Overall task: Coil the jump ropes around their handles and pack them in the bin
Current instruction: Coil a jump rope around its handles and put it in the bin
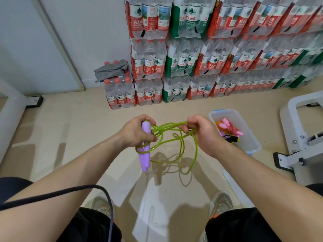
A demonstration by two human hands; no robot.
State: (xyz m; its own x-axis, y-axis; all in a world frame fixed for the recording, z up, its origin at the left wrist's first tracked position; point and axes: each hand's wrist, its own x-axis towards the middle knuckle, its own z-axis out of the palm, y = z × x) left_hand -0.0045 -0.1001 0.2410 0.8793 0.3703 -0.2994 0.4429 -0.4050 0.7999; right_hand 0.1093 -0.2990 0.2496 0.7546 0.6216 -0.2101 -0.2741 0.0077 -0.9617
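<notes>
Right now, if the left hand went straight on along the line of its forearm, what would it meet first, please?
Most likely the green rope stretched from the purple handles in the left hand to the right hand, then that hand itself; depth is hard to judge.

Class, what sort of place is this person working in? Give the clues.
Probably a storeroom or stock area: shrink-wrapped packs of bottled water stacked high along the wall, a grey metal frame standing on the bare floor.
</notes>
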